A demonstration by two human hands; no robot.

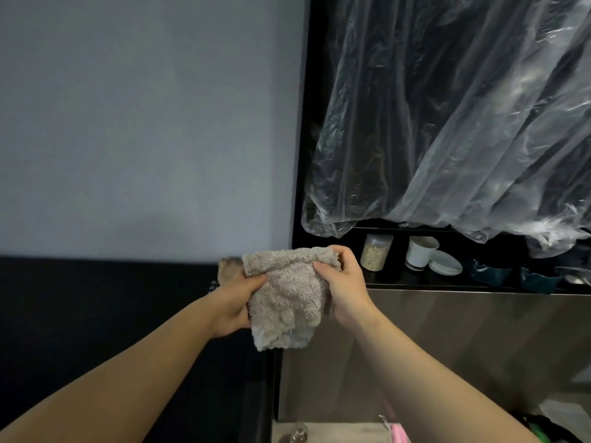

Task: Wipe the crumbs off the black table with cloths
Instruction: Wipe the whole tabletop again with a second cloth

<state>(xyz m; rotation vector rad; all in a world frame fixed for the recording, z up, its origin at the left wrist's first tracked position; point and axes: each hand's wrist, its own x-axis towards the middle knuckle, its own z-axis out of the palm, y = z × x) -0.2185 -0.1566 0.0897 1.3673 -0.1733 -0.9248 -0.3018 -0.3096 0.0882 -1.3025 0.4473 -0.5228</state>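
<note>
A fluffy grey-beige cloth [286,298] hangs in the air at the centre of the head view, held up between both hands. My left hand [235,297] grips its left edge, thumb on the front, with a bunched part of cloth showing behind the fingers. My right hand [343,282] pinches the upper right corner, fingers curled over the top edge. A black surface [96,314] lies below and to the left; no crumbs can be made out on it.
A black shelf [415,282] on the right carries a jar of grains [375,252], a white cup [420,252], a white dish [446,263] and dark bowls [489,271]. Clear plastic sheeting [447,123] hangs above. A steel panel [463,346] lies below.
</note>
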